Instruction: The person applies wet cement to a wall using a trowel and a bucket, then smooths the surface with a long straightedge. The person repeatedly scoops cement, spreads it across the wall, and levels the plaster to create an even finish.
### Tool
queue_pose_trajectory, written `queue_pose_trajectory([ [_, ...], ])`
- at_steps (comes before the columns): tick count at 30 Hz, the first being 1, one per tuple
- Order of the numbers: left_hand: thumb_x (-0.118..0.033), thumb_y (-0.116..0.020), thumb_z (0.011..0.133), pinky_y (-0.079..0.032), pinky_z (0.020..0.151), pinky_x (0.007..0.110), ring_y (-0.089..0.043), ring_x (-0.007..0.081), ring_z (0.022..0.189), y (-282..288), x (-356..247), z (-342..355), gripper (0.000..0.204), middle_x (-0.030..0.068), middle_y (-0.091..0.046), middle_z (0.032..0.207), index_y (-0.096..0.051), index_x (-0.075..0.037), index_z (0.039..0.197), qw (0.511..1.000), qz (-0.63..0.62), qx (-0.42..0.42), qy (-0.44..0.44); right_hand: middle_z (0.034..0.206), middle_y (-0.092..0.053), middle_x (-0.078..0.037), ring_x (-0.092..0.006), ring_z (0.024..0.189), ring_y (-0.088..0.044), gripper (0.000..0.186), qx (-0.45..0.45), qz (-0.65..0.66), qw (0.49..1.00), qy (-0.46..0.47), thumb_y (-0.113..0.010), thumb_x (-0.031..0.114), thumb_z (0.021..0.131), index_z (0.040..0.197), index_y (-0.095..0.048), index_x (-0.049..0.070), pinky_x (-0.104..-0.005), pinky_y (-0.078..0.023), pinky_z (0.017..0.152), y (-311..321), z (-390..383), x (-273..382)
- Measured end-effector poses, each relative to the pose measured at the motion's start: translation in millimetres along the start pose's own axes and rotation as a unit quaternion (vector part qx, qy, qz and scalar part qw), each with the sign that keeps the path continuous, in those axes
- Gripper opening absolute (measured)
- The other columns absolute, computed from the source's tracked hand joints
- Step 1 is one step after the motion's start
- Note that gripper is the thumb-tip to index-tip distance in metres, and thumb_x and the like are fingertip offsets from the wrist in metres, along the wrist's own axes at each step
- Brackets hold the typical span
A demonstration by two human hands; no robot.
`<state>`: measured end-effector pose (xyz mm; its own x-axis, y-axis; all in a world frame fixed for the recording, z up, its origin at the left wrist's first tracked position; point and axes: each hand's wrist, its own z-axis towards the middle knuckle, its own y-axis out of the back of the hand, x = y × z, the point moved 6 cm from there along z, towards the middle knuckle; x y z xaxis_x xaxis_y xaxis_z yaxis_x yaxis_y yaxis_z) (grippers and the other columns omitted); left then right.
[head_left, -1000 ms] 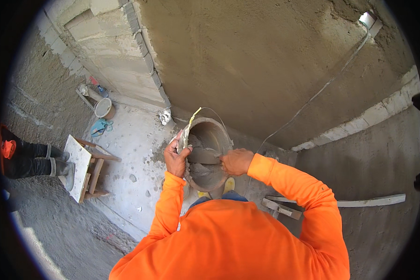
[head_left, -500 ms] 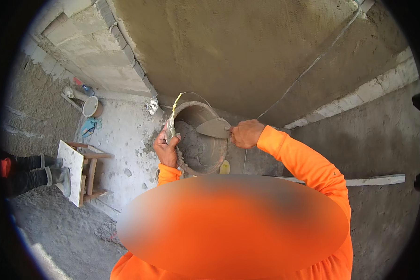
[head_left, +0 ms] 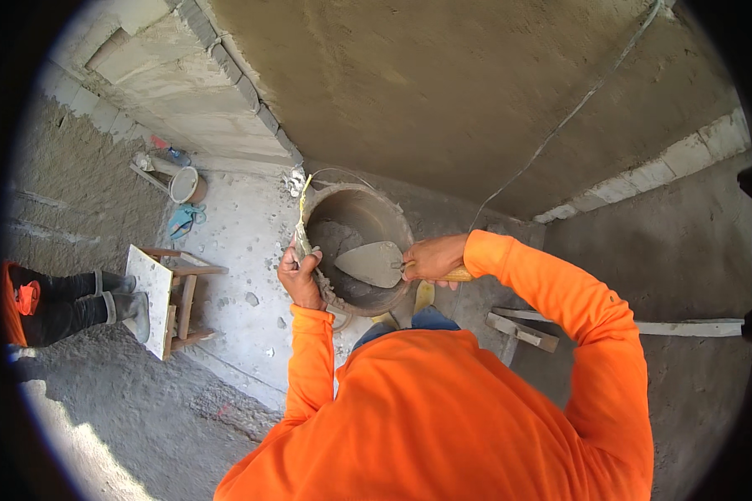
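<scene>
A round mortar-crusted bucket [head_left: 399,219] stands in front of me, with grey wet mortar [head_left: 334,237] inside. My right hand [head_left: 434,260] is closed round the wooden handle of a pointed trowel [head_left: 371,264]. The trowel's leaf-shaped blade lies over the bucket's opening, its tip to the left. At the bucket's left rim, my left hand [head_left: 302,275] grips a thin mortar-smeared tool [head_left: 302,227] with a yellow edge, seen almost edge-on. Its exact kind does not show.
A person in dark trousers and boots [head_left: 129,306] stands at the left by a wooden stool [head_left: 152,292]. Behind are a small bucket [head_left: 187,185] and a blue cloth-like item [head_left: 184,219]. A plastered wall [head_left: 443,108] rises ahead; wooden pieces [head_left: 522,331] lie right.
The trowel blade has moved down and left, deeper over the bucket, and now shows its broad face. My left hand keeps its hold at the rim. The view has shifted slightly.
</scene>
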<state>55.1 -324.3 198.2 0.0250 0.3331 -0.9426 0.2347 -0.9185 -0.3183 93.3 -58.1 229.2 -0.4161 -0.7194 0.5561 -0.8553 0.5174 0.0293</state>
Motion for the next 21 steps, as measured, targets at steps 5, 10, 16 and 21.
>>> queue_pose_trajectory([
  [5,0.005,-0.064,0.079,-0.048,0.077,0.023,-0.060,0.0091,0.079,15,-14,-6,0.024,-0.0007,-0.067,0.090,-0.069,0.003,0.103,0.999,0.000,0.031,0.023,0.091,-0.075,-0.022,-0.0317,0.087,-0.076,0.027,-0.193,-0.377,0.906,0.015,-0.058,0.017,0.090,0.092,-0.077,-0.001,-0.0453,-0.059,0.071,27,39,36],
  [10,0.005,-0.067,0.076,-0.044,0.078,0.021,-0.055,0.0060,0.079,11,-32,-8,0.028,-0.0025,-0.067,0.092,-0.071,0.004,0.103,0.997,0.050,0.051,0.012,0.095,-0.078,-0.017,-0.0332,0.092,-0.076,0.020,-0.350,-0.397,0.817,0.232,-0.062,0.013,0.087,0.088,-0.079,0.003,-0.0447,-0.060,0.079,-5,41,104],
  [16,0.005,-0.069,0.072,-0.046,0.080,0.022,-0.057,0.0081,0.082,21,-62,4,0.017,0.0034,-0.070,0.106,-0.066,0.002,0.089,0.996,0.068,0.061,-0.025,0.086,-0.074,-0.015,-0.0318,0.082,-0.076,0.023,-0.223,-0.589,0.728,0.270,-0.057,0.016,0.095,0.105,-0.070,-0.001,-0.0430,-0.061,0.071,-47,34,93],
  [21,0.006,-0.068,0.072,-0.046,0.081,0.023,-0.058,0.0096,0.084,18,-62,1,0.020,0.0107,-0.070,0.125,-0.051,-0.005,0.070,0.993,0.099,0.043,-0.045,0.087,-0.074,-0.016,-0.0338,0.082,-0.075,0.021,-0.487,-0.454,0.710,0.228,-0.061,0.017,0.090,0.097,-0.070,0.000,-0.0425,-0.061,0.071,-5,18,89],
])
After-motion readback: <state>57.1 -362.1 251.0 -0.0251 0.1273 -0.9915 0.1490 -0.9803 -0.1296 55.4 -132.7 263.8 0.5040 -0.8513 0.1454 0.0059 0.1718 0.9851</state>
